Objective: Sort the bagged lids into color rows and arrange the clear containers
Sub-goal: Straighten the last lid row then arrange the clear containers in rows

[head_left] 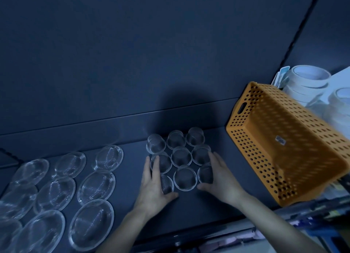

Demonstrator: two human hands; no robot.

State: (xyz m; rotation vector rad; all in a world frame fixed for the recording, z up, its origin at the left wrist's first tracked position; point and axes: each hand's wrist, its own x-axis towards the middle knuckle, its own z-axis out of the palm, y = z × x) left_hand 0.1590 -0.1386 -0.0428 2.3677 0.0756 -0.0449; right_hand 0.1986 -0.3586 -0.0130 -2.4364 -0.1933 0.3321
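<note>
Now both hands flat, fingers spread: left hand (153,184) and right hand (219,178) press sides of clear cups (181,156) cluster on table (198,211); neither grip closed round any cup.

The dark shelf (198,205) carries clear oval lids (96,184), clustered clear containers (181,156) and an orange basket (284,148).

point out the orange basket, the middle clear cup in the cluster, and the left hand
orange basket (284,154): head view, on its perforated underside
middle clear cup (181,156): head view, on its upturned base
left hand (153,186): head view, on the back of the hand
</note>
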